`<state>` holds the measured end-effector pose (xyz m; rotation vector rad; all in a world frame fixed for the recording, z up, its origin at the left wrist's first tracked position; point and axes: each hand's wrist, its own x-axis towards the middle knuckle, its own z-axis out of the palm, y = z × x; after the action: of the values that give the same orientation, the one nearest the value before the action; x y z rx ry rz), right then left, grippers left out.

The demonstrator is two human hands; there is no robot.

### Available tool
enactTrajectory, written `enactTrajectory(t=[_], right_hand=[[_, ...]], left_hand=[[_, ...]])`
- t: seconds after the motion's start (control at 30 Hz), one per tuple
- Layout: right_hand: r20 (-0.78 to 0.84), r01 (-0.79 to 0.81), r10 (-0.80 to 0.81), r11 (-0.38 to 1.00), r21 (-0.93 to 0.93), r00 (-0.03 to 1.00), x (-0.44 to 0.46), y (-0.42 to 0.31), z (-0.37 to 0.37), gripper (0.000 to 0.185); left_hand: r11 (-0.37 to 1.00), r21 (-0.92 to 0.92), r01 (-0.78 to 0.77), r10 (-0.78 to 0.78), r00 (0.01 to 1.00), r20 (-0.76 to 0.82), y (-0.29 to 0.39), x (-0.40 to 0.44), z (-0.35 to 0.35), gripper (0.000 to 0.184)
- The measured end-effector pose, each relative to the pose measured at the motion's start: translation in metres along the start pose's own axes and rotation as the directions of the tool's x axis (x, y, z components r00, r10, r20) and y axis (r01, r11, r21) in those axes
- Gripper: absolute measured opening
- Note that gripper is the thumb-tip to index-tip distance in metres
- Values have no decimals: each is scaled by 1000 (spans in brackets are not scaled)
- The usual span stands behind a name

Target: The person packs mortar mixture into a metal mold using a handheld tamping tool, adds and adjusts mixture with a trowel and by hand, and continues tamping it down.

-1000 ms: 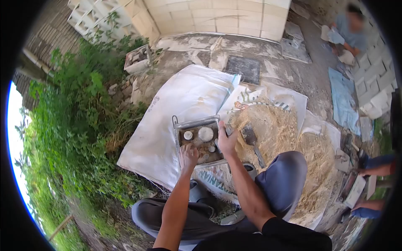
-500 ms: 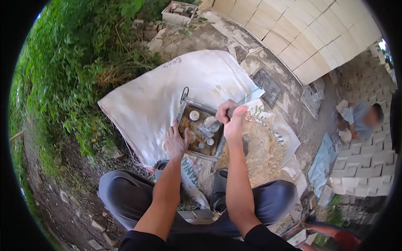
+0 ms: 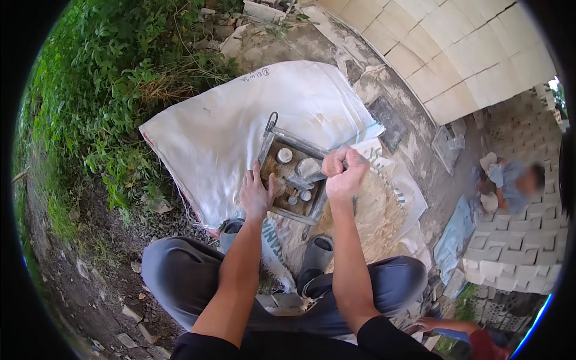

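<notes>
A rectangular metal frame [image 3: 303, 142] lies on the white sacks in front of me, with sandy material and several round pale pieces [image 3: 284, 156] inside. My left hand [image 3: 257, 193] rests with fingers spread on the frame's left side. My right hand [image 3: 346, 172] is a fist at the frame's right side, wrapped round the handle of a trowel. The trowel's grey blade [image 3: 300, 183] reaches left over the sandy fill, between the round pieces. Most of the handle is hidden in my fist.
A white sack [image 3: 210, 138] spreads under and beyond the frame. Sandy powder [image 3: 378, 210] is heaped at the right. Green plants [image 3: 108, 102] grow at the left. A person [image 3: 516, 180] sits by stacked blocks [image 3: 510, 240]; another person's arm [image 3: 450, 325] shows lower right.
The view has turned. My right hand has gone from open beside the frame to gripping the trowel, now over the box. My left hand has moved from inside the frame to its left edge.
</notes>
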<state>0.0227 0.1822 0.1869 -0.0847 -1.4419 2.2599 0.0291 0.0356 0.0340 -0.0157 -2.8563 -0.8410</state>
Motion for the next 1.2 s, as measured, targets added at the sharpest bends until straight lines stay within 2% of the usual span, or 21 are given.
enactTrajectory(t=[0.03,0.07,0.1,0.17,0.23,0.3,0.33,0.37,0.43,0.47,0.5,0.57,0.6,0.63,0.7,0.73,0.77,0.83,0.97,1.07,1.2], right_hand=[[34,3,-4,999,34,999,-5,10,-10,44],[106,92,-87,995,-49,991,-7,31,-21,44],[97,101,-96,994,-49,991,-3,24,-19,44],[6,-69,70,996,-47,998,7,12,-19,44],[-34,-62,60,996,-60,998,7,-3,-18,43],[11,11,-11,1000,-5,1000,2,-17,-24,41],[-59,-6,11,997,74,998,-2,2,-29,41],[-79,6,0,997,80,997,-4,14,-38,41],[-81,-57,48,992,-109,996,2,10,-36,41],[-52,-37,31,992,-122,998,4,7,-37,43],[-72,-16,8,993,-119,997,6,-3,-34,43],[14,10,-8,993,-120,1000,7,-20,-29,44],[-4,-26,25,996,-83,1000,6,-35,-24,46],[-24,-32,30,997,-75,999,2,-27,-31,46],[-33,-16,8,969,-245,999,-5,-2,-49,46],[14,42,-41,992,-115,999,-10,3,-46,46],[11,53,-52,992,-114,999,-8,3,-51,46],[-21,-60,57,979,-196,998,-1,-7,-44,45],[-43,43,-51,983,-176,998,1,-53,-25,46],[-31,12,-17,987,-161,999,-10,-12,-44,47],[-52,-25,16,984,-176,998,-5,-12,-41,47]], left_hand=[[1000,5,-6,6,1000,15,-2,-3,1,58],[1000,15,6,-6,1000,24,-2,-2,3,59],[1000,24,12,-13,999,31,0,0,2,60],[999,-1,33,-33,996,89,-1,-5,-2,61],[998,-29,58,-54,991,124,2,1,0,62],[958,116,-262,264,964,-7,-1,-4,-2,65],[929,-12,-371,371,928,38,-4,-7,-4,75],[921,-10,-391,391,919,46,-4,-10,-6,75],[775,-48,-630,617,738,272,6,-12,-11,82],[816,-53,-576,567,778,273,14,-13,-7,82],[798,-58,-600,591,759,274,17,-9,-2,82],[860,-132,-494,506,788,349,16,-9,5,71],[834,-161,-528,551,780,296,15,-10,7,59],[831,-159,-533,555,770,315,13,-12,7,59],[809,-150,-568,587,763,271,15,-11,6,51],[803,-151,-576,595,758,267,18,-11,7,51],[803,-148,-578,595,758,268,17,-12,8,49],[799,-137,-585,598,755,269,14,-13,6,47],[802,-139,-581,596,759,261,14,-12,12,41],[792,-143,-594,610,757,234,14,-15,9,37],[795,-166,-583,606,753,257,8,-14,11,36]])
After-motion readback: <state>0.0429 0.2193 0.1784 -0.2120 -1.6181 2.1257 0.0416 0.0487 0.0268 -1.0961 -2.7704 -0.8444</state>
